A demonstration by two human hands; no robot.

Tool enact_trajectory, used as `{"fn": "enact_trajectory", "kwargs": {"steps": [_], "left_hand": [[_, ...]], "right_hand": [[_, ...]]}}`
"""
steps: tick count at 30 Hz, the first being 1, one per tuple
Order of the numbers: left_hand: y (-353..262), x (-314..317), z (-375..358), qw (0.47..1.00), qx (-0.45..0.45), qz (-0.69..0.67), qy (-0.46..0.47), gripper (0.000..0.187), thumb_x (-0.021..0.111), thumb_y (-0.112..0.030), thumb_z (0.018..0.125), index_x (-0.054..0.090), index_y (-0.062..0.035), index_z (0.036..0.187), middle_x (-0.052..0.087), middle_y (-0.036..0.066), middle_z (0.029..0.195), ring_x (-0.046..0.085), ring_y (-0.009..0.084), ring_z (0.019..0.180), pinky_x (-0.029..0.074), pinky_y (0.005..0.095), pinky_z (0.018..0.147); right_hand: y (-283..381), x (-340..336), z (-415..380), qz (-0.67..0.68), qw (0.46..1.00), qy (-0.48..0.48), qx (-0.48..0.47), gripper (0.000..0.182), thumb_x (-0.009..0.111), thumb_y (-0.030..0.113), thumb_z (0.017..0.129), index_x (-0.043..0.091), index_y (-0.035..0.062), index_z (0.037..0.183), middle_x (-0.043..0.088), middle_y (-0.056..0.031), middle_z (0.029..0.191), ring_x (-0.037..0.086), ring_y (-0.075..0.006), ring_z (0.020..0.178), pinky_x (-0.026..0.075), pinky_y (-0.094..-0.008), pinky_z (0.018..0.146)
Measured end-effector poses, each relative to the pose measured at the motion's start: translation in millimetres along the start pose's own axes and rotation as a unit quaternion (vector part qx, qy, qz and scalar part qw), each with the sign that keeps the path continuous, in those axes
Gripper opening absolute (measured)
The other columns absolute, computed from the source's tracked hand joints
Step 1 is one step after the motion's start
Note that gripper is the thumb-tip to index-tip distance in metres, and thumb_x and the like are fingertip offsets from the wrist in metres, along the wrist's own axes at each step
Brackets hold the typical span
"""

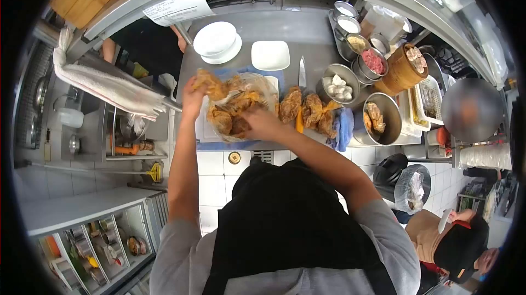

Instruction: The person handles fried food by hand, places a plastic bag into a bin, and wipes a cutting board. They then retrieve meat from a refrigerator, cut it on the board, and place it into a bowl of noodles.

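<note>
From the head camera, I look down on my two bare hands working at a clear plastic bag (265, 90) of browned meat pieces on the steel counter (255, 27). My left hand (192, 97) is at the bag's left side, against a raised piece of meat (211, 85); I cannot tell whether its fingers pinch the meat, the plastic or both. My right hand (264, 123) reaches in from the right, fingertips among the pieces (they hide there, so I can't tell whether they are spread or pinching). Just beside the bag, to the right, more browned pieces (289, 106) lie in a row, with a crumpled blue cloth (344, 128) at the end. Farther right, a steel pot (390, 132) holds similar pieces. Beyond the row lies a knife (302, 71), near a steel bowl of white lumps (339, 90).
</note>
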State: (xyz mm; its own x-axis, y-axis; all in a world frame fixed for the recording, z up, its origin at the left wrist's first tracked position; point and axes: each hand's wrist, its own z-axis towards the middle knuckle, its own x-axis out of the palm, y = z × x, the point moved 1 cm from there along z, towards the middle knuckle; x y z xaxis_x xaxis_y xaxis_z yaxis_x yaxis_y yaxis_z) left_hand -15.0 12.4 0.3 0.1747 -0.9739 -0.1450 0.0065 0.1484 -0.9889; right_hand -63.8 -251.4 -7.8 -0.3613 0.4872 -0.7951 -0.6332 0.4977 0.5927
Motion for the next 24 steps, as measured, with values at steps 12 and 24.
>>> {"fn": "enact_trajectory", "kwargs": {"steps": [12, 24], "left_hand": [[29.0, -27.5, -26.5, 0.945, -0.108, -0.298, -0.079, 0.036, 0.062, -0.013, 0.093, 0.053, -0.0068, 0.128, 0.061, 0.010, 0.121, 0.062, 0.0238, 0.106, 0.057, 0.0387, 0.084], [-79.8, 96.6, -47.4, 0.963, -0.021, -0.250, 0.097, 0.038, 0.052, -0.011, 0.099, 0.047, -0.0010, 0.135, 0.055, 0.016, 0.132, 0.057, 0.0264, 0.119, 0.051, 0.0443, 0.096]], "right_hand": [[11.7, 31.7, 14.6, -0.162, 0.981, 0.078, 0.072, 0.077, 0.080, 0.037, 0.061, 0.057, 0.0072, 0.127, 0.059, -0.0212, 0.122, 0.055, -0.0364, 0.116, 0.046, -0.0475, 0.095], [14.8, -117.5, -47.8, 0.299, 0.901, -0.315, 0.020, 0.063, 0.079, 0.019, 0.062, 0.051, 0.0035, 0.116, 0.055, -0.0149, 0.117, 0.055, -0.0318, 0.108, 0.046, -0.0401, 0.091]]}}
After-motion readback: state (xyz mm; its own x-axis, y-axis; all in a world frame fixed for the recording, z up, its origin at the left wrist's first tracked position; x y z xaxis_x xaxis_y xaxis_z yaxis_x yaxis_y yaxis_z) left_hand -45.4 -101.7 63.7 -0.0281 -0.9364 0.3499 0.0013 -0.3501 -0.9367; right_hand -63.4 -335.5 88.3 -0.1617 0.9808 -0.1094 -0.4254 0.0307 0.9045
